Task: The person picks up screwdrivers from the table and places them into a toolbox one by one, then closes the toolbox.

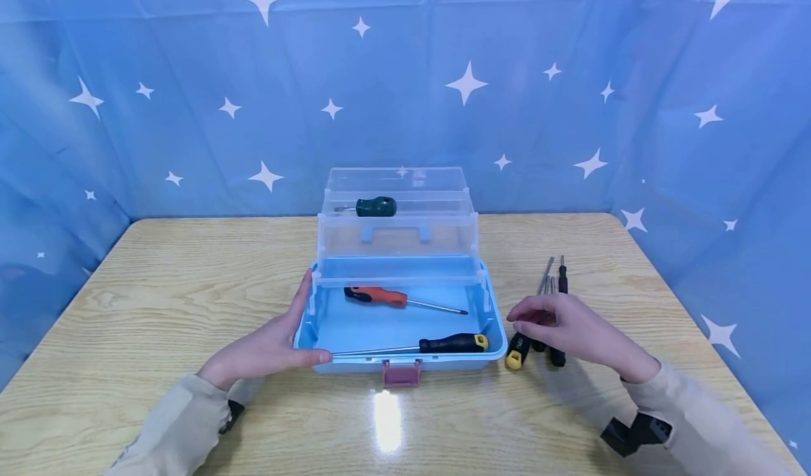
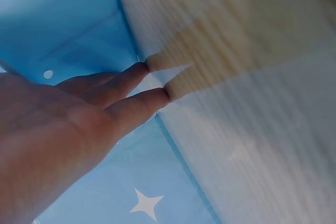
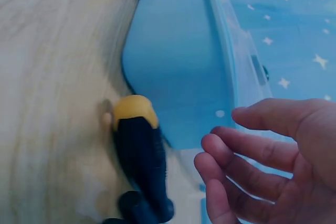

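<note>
A light blue toolbox (image 1: 342, 367) stands with its clear lid raised. My left hand (image 1: 266, 343) braces its left end, thumb stretched over the front left corner and the other fingers along the side; the left wrist view shows those fingers extended. Inside lie an orange and black screwdriver (image 1: 381, 296) and a black one with a yellow end (image 1: 453, 343). A short green screwdriver (image 1: 376, 207) is in the clear upper part. My right hand (image 1: 583, 328), loosely bent and holding nothing, hovers by a yellow-ended screwdriver (image 3: 139, 145) right of the box. Its palm partly hides several tools.
More dark-handled screwdrivers (image 1: 557, 358) lie bunched beneath the right hand, shafts pointing away from me. A pink latch (image 1: 401, 373) hangs at the toolbox front. The wooden table (image 1: 222, 265) reaches back to a blue star-patterned curtain (image 1: 405, 124).
</note>
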Motion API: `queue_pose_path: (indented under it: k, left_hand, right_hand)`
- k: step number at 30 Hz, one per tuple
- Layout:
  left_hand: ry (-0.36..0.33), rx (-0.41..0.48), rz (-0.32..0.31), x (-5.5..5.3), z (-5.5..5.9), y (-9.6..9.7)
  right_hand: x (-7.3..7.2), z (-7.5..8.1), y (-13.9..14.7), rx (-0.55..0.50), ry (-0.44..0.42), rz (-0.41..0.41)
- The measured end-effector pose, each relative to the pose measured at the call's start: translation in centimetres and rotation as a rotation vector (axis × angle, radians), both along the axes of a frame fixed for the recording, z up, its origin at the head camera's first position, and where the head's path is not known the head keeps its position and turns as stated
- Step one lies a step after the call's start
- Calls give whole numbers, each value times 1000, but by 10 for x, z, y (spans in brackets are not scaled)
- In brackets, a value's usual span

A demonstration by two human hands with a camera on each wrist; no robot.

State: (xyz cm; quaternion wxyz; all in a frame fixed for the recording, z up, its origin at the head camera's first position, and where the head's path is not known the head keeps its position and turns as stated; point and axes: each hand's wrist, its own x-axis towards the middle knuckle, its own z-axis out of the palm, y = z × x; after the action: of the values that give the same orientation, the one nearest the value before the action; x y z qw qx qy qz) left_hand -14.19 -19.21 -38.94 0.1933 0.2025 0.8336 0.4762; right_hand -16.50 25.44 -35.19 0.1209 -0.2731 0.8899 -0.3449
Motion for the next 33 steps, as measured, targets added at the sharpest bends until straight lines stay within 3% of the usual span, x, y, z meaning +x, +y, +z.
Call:
queue_pose_path:
  k: [14,26,33]
  left_hand:
    - [-2,6,3,0,-2,0]
    - [-1,-2,6,-1,-2,0]
    - [-8,-7,7,-1,-2,0]
  right_hand:
    - [10,-18,12,23,19,-155]
    - [19,-26,5,224,37,-325]
    - [21,-30,-4,312,96,-399]
